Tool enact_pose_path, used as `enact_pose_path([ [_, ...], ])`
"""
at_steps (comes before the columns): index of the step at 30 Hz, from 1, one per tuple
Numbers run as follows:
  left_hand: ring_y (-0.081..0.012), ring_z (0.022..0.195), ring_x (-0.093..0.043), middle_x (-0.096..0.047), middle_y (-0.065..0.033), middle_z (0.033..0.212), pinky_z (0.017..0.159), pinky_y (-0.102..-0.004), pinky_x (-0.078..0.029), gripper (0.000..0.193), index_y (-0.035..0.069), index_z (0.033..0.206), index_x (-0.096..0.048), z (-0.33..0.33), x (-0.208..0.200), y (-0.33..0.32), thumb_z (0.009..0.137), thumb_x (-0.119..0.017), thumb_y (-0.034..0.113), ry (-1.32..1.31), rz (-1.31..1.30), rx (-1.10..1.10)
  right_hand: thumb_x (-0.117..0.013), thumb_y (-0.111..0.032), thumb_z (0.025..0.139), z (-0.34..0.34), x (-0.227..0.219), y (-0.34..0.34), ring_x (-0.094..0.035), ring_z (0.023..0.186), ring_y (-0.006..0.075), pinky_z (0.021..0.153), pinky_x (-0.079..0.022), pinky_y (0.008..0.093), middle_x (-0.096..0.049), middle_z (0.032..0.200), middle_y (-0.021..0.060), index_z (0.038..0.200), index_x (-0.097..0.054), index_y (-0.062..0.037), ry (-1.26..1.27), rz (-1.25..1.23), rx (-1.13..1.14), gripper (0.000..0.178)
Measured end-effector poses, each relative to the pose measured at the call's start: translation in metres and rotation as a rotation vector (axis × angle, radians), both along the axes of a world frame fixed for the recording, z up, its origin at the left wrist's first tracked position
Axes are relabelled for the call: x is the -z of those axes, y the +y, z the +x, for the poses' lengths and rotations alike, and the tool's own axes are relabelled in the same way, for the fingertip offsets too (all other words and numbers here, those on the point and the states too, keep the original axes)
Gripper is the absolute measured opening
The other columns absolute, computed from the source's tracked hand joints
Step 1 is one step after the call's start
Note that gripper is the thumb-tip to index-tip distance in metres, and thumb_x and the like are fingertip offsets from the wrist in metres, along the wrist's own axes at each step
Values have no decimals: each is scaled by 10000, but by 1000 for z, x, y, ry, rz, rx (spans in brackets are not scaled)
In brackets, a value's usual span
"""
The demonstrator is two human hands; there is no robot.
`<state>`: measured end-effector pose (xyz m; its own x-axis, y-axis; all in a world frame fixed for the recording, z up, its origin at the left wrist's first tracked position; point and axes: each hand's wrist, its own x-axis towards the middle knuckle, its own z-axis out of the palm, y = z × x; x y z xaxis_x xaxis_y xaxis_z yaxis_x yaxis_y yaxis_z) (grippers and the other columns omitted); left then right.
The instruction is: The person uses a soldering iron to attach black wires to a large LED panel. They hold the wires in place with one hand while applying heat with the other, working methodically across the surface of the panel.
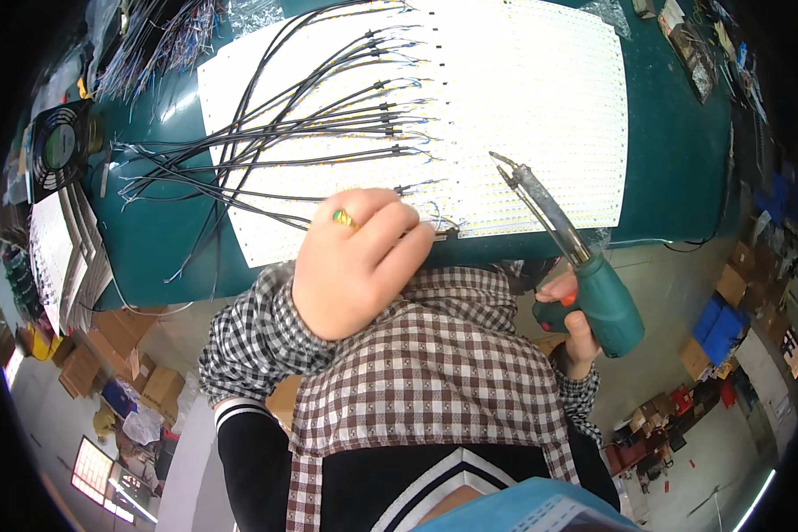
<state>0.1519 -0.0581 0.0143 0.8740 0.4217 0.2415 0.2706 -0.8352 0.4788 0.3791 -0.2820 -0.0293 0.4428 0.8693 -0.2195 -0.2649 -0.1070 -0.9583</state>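
A wide white sheet of LED boards with rows of small yellowish dots lies on the green table. Black cables stretch across its left half, their thin stripped wires ending near the middle. At the sheet's near edge my left hand, with a ring on one finger, is closed on the nearest black cable; its fingertips are partly hidden, and fine wires show just beyond them. My right hand grips a green soldering gun, its metal tip pointing up and left over the sheet, apart from the wires.
A small black fan stands at the table's left side, above a stack of white boards. Bundled thin wires lie at the far left. Assorted tools and scraps sit at the far right. Cardboard boxes are on the floor.
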Motion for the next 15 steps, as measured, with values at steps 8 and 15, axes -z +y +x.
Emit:
enact_pose_path([
  [8,-258,644,-658,-630,-84,834,560,-351,-525,262,52,1044,-693,-4,-2,-24,817,-823,59,135,-258,-250,-701,-416,944,-4,0,-1,-682,873,267,809,-564,398,-676,986,184,1110,-623,77,-72,-44,-19,526],
  [15,-296,752,-663,-632,-97,903,622,-384,-524,227,58,989,-677,8,7,-9,799,-799,41,42,-155,-207,-681,-418,958,5,-3,10,-685,844,266,772,-576,378,-672,987,191,1289,-565,142,-109,-5,1,660],
])
